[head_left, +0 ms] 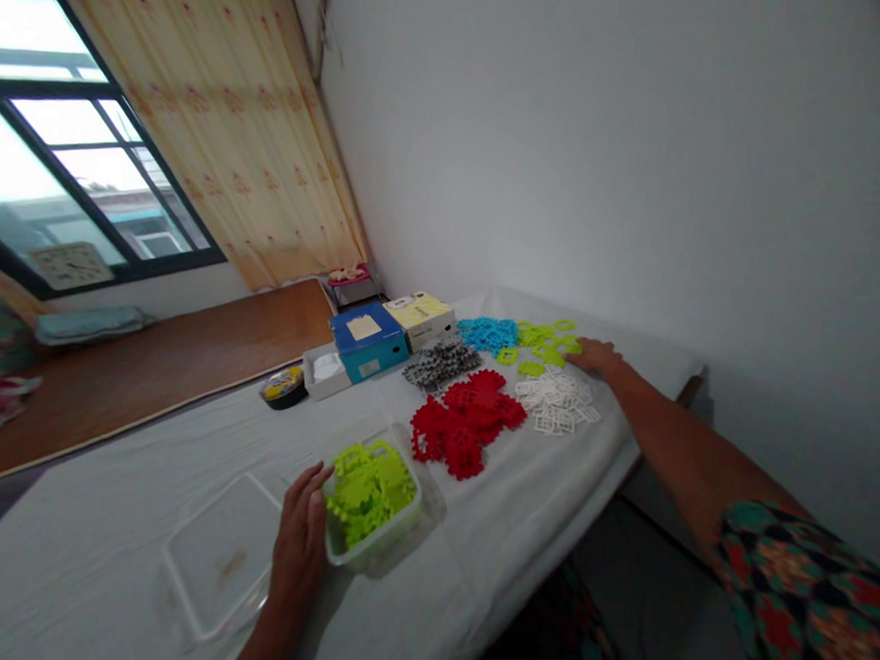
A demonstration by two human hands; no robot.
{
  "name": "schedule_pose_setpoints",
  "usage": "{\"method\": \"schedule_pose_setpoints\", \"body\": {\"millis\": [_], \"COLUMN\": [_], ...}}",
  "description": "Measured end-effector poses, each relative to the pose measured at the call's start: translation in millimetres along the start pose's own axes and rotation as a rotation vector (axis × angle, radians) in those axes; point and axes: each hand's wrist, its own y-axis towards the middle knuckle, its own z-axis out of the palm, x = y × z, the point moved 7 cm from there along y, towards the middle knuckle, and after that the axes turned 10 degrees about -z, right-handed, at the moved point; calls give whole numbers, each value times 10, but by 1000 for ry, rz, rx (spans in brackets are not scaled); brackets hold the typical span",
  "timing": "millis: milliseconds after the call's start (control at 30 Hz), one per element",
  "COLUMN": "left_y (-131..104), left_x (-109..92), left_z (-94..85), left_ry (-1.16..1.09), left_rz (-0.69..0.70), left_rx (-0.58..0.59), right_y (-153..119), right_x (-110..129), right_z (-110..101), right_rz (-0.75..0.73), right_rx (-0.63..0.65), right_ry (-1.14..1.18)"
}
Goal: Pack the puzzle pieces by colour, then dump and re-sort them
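Observation:
A clear plastic container (396,538) filled with lime-green interlocking toy pieces (371,486) stands near the table's front edge. My left hand (304,523) grips its left side, fingertips at the rim. Stretched out to the far right, my right hand (598,356) has its fingers closed at a lime-green piece (570,345) on the edge of a loose green pile (541,339). Just in front of that hand lies a heap of white lattice pieces (557,401). Red pieces (466,419) are spread between the container and the white heap.
A clear lid (222,553) lies left of my left hand. Blue pieces (488,334) and grey pieces (443,362) sit farther back. Beside them are a blue box (368,343), a yellow box (418,318), a small white box (327,372) and a tape roll (284,388). A wall (633,163) borders the table.

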Motion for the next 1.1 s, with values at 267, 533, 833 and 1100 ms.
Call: {"method": "schedule_pose_setpoints", "body": {"millis": [267,533,833,1100], "left_y": [-5,2,-18,-12], "left_x": [-32,69,29,77], "left_z": [-12,7,-11,-16], "left_ry": [-8,-19,-13,4], "left_rz": [-18,-19,-38,-19], "left_rx": [-10,-19,-6,14], "right_y": [-69,171,354,345], "right_x": [1115,1148,1314,1333], "right_z": [10,-157,179,375], "right_rz": [-506,-394,-377,-389], "right_rx": [138,-5,45,124], "right_ry": [8,-39,31,83]}}
